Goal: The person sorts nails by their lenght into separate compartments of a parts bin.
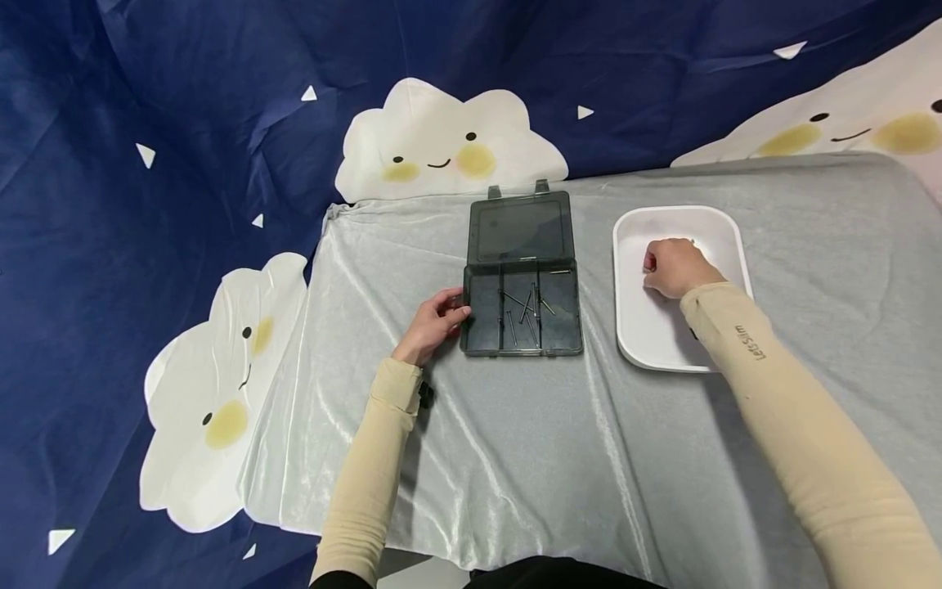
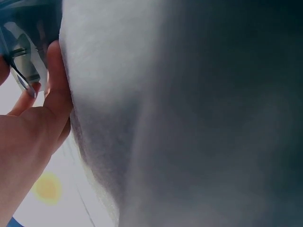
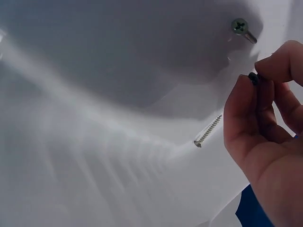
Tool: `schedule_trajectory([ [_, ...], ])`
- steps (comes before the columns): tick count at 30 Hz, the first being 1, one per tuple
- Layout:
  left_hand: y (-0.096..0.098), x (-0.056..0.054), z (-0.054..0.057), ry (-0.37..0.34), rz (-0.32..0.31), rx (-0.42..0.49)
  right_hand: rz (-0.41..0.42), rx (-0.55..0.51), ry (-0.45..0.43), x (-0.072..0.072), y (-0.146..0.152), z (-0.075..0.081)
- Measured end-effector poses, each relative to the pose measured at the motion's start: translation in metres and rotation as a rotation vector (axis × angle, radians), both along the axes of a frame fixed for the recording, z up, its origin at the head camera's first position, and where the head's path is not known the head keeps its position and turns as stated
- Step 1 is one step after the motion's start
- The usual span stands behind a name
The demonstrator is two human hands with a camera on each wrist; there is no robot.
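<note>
A dark translucent organizer box (image 1: 482,329) lies with its lid laid back. Long thin screws (image 1: 513,327) are in its middle compartment, and a few more show in the right one. My left hand (image 1: 432,323) holds the box's left side by thumb and fingers; the left wrist view has these fingers (image 2: 57,71) at the box wall. Inside the white tray (image 1: 628,339), my right hand (image 1: 680,268) pinches a small dark-headed screw (image 3: 253,78), its shank mostly hidden by the fingers. Nearby in the tray are a cross-head screw (image 3: 240,26) and a silvery threaded screw (image 3: 208,132).
A grey velvety cloth (image 1: 530,442) covers the table, with wrinkles at the front. The tray stands to the right of the box, with a gap of cloth between them. Behind hangs a dark blue curtain (image 1: 243,49) printed with smiling clouds.
</note>
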State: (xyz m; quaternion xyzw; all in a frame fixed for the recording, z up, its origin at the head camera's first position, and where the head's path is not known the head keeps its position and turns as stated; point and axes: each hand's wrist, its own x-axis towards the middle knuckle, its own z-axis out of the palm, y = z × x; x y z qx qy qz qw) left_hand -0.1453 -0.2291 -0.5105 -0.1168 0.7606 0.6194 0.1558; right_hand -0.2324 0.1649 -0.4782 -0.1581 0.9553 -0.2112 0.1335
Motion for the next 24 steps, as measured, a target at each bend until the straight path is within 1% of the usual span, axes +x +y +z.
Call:
schedule_trajectory([
  [7, 0.000, 0.000, -0.001, -0.002, 0.004, 0.008, -0.028, -0.050, -0.002, 0.001, 0.003, 0.001],
  [15, 0.000, -0.001, -0.001, 0.001, -0.004, 0.011, -0.073, -0.145, 0.083, 0.005, 0.005, 0.010],
  [24, 0.001, 0.000, 0.001, -0.005, 0.003, 0.009, -0.121, -0.220, 0.134, 0.009, 0.004, 0.025],
])
